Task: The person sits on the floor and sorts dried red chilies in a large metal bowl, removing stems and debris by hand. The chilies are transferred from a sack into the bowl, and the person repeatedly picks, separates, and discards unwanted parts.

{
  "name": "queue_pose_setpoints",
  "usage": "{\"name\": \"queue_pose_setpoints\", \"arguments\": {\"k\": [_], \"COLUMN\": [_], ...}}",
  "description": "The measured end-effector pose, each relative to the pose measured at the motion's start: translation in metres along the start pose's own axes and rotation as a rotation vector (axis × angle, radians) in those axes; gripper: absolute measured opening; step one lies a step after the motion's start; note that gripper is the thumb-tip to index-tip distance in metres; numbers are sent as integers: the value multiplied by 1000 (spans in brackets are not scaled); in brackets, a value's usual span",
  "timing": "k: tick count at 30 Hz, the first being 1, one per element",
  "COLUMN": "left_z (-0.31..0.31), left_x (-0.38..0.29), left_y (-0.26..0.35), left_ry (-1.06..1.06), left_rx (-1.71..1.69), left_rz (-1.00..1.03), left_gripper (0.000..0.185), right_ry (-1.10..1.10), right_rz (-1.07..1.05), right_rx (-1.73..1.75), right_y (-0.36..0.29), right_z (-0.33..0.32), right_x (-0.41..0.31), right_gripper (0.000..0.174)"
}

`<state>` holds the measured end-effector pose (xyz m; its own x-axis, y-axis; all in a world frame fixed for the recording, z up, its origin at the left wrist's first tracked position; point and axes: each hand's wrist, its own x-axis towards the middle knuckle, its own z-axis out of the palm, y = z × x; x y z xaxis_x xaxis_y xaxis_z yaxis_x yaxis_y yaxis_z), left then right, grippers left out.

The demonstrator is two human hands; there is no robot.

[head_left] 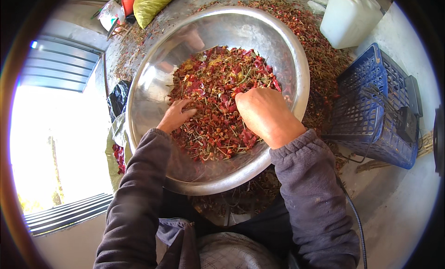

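A wide, shiny metal basin (153, 72) stands before me, tilted slightly in the picture. In it lies a heap of broken dried red chili pieces, stems and yellow seeds (219, 126). At the heap's left edge is my left hand (176, 115), thumb and fingers spread, fingertips against the pieces. My right hand (266, 114) is curled into a fist, back upward, over the heap's right side. Its palm and fingertips are hidden, so whether it holds anything does not show.
More chili stems and scraps (313, 50) cover the floor beyond the basin. To the right are a blue plastic crate (368, 112) and a white plastic jug (349, 20). A yellow woven sack (151, 6) sits at upper left; a dark cable (356, 213) runs at lower right.
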<state>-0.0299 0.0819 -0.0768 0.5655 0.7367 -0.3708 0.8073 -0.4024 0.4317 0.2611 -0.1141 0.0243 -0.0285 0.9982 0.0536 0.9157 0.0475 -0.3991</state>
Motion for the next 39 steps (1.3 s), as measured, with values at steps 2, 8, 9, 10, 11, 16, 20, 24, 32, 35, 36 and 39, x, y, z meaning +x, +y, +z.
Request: {"name": "queue_pose_setpoints", "arguments": {"k": [2,8,9,10,11,16,20,24,32,35,36,39], "left_z": [16,47,45,42,39,45,50,21,-25,-25,-26,-23], "left_x": [-9,-62,-66,-68,-69,-83,-80,-74,-85,-84,-85,-84], "left_y": [17,61,64,66,67,63,41,13,2,-6,-11,-17], "left_ry": [-115,-302,-327,-342,-375,-416,-177,-141,-65,2,-43,76], "left_rx": [9,210,247,240,244,297,287,-20,-1222,-1441,-1418,-1469], "left_rz": [-18,-38,-42,-31,-37,-46,83,54,-223,-71,6,-320], "left_gripper": [92,140,142,143,144,143,111,62,67,58,52,59], "right_ry": [-29,9,-6,-15,-42,-56,-15,-44,-57,-89,-104,-58], "right_rz": [1,4,8,-6,-11,-11,-25,-34,-46,-48,-32,-43], "right_rx": [-4,6,-3,0,-5,-4,-9,-22,-53,-69,-59,-22], "right_y": [-3,-5,-6,-6,-6,-6,-6,-7,-13,-16,-16,-19], "right_z": [1,0,-1,-2,-2,-2,1,1,3,7,8,9], "right_x": [1,3,3,3,3,3,3,3,7,8,9,10], "right_gripper": [10,11,11,11,11,10,10,10,11,11,12,11]}}
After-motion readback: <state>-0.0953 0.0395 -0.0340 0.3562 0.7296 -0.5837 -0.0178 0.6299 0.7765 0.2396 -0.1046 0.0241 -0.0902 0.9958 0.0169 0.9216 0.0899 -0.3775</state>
